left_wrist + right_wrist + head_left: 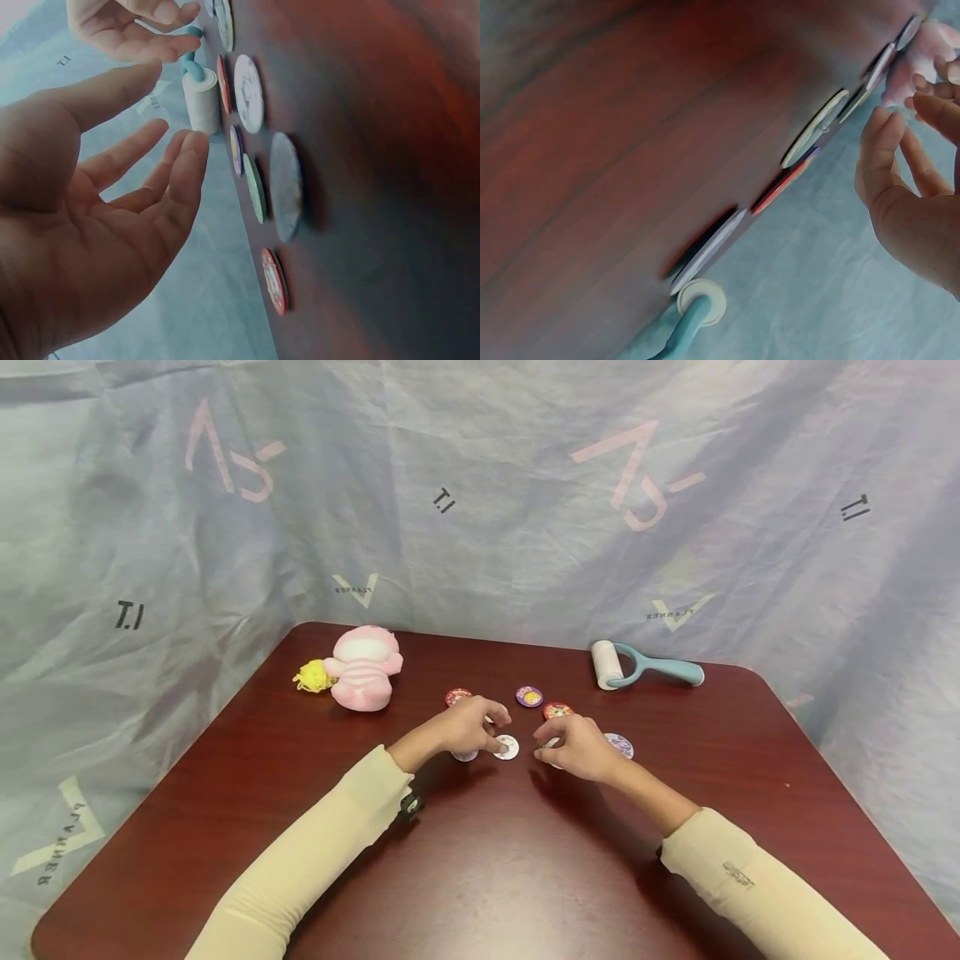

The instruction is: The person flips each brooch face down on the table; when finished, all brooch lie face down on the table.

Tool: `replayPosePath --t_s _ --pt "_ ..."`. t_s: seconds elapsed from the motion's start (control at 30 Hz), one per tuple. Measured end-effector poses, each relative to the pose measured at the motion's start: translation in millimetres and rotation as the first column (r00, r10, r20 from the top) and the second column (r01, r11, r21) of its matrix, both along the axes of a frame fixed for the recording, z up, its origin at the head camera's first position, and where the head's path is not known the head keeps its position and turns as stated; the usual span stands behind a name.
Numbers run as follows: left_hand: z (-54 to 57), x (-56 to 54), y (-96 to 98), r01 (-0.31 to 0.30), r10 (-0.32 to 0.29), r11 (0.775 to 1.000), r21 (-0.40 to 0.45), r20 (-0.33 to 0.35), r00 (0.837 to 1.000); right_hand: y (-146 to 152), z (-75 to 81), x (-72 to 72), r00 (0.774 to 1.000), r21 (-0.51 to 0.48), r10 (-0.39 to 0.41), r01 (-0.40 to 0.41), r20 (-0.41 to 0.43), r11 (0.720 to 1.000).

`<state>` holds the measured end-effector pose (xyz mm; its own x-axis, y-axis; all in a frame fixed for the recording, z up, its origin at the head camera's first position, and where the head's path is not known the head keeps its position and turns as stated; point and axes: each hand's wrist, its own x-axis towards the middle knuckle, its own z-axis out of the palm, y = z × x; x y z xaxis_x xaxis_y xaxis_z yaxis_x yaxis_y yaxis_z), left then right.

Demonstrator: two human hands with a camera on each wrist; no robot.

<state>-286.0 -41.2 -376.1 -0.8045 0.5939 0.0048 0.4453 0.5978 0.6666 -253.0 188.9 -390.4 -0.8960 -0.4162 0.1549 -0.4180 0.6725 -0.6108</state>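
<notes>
Several round printed badges lie flat on the table. My left hand [474, 725] hovers over the left ones, its fingers loosely bent and holding nothing. Near its fingertips is a white badge [506, 747]; a greyish badge [286, 187] lies below the hand and a red-rimmed badge [274, 281] beyond it. Opposite, my right hand [581, 747] is also raised with relaxed fingers and nothing gripped. It partly hides a pale badge [816, 127]. Close by are a red badge [557, 711], a purple badge [528, 697] and a lilac badge [619, 745].
A pink plush toy [363, 668] with a yellow tuft [313, 677] sits at the back left of the dark red table [510, 877]. At the back right lies a lint roller [607, 665] with a blue-green handle. Grey cloth [480, 543] hangs behind.
</notes>
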Motion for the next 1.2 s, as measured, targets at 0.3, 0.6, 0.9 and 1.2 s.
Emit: replayPosePath --t_s 0.3,0.6,0.9,1.2 --pt "-6.8 -5.3 -0.4 0.009 -0.009 0.998 -0.055 0.015 1.000 -16.3 -3.1 -10.3 0.998 0.015 0.052 -0.053 0.029 0.999" --pt "-9.4 -14.2 4.4 0.030 -0.029 0.995 -0.094 0.018 0.999 -26.3 -8.6 -15.0 0.991 -0.045 0.052 -0.047 0.122 0.998" --pt "-12.9 -20.7 8.9 0.036 -0.047 0.976 -0.215 -0.048 0.998 -32.9 -11.4 -18.2 0.995 0.000 0.055 -0.055 0.080 0.998" --pt "-14.0 -23.6 14.4 0.008 -0.031 0.963 -0.271 -0.081 0.996 -38.3 -11.8 -21.0 0.992 0.009 0.058 -0.060 0.113 0.998"
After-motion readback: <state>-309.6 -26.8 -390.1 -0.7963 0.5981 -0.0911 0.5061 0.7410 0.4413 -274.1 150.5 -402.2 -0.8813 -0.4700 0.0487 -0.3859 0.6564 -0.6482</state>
